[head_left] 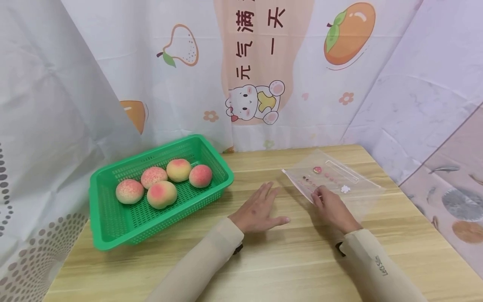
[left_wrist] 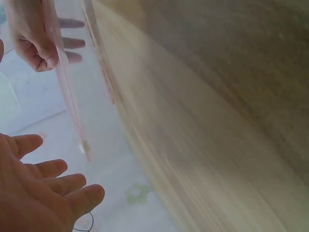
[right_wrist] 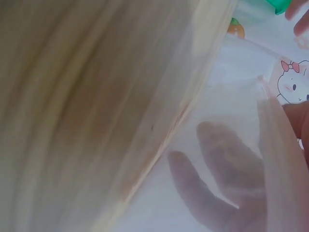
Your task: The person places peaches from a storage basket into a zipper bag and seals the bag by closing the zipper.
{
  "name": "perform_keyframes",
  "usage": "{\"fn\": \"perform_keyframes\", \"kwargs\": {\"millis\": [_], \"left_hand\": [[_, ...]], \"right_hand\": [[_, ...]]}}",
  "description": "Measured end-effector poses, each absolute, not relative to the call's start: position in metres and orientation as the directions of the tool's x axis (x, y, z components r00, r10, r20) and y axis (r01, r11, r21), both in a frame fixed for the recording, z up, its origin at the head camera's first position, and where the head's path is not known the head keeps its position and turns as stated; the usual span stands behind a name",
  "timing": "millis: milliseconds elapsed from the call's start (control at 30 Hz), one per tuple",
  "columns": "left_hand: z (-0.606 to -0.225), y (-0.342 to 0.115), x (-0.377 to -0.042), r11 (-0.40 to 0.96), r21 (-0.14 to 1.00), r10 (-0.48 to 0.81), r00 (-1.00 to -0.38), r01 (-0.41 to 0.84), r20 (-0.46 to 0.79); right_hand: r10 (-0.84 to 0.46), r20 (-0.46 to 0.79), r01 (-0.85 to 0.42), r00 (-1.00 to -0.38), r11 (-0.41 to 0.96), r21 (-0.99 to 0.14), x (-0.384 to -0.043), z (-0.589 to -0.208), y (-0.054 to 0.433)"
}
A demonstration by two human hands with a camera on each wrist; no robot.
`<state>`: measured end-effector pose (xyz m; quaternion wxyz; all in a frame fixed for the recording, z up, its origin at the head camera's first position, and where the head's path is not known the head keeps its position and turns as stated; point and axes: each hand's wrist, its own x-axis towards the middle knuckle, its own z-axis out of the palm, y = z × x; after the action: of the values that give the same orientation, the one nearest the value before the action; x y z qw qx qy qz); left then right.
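My right hand [head_left: 333,207] pinches the edge of a clear zip bag [head_left: 362,201] printed with small pink shapes and a white flower. In the left wrist view that hand [left_wrist: 36,36] has its thumb on the near side of the bag [left_wrist: 72,106], and fingers show through the film behind it. Through the translucent plastic [right_wrist: 231,106] the right wrist view also shows fingers. My left hand [head_left: 258,209] is spread over the table, left of the bag and apart from it, holding nothing.
A green plastic basket [head_left: 222,191] stands at the left with several peaches [head_left: 162,195] inside. Both are on a wood-grain table [head_left: 275,268]. Behind its far edge hangs a white curtain [head_left: 181,92] with fruit and cartoon prints.
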<state>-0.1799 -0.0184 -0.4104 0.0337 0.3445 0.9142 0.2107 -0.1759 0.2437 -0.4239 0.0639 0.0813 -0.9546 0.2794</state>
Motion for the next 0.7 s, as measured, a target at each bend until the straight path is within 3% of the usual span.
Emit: {"fn": "perform_keyframes", "kwargs": {"millis": [367, 700], "left_hand": [[-0.409, -0.016, -0.182, 0.661, 0.412, 0.658, -0.748, 0.627, 0.084], [-0.403, -0.012, -0.182, 0.651, 0.499, 0.649, -0.76, 0.571, 0.023]], "right_hand": [[-0.062, 0.221, -0.177, -0.973, 0.816, -0.55, -0.176, -0.422, 0.241], [-0.048, 0.248, -0.191, -0.968, 0.781, -0.594, -0.172, -0.419, 0.232]]}}
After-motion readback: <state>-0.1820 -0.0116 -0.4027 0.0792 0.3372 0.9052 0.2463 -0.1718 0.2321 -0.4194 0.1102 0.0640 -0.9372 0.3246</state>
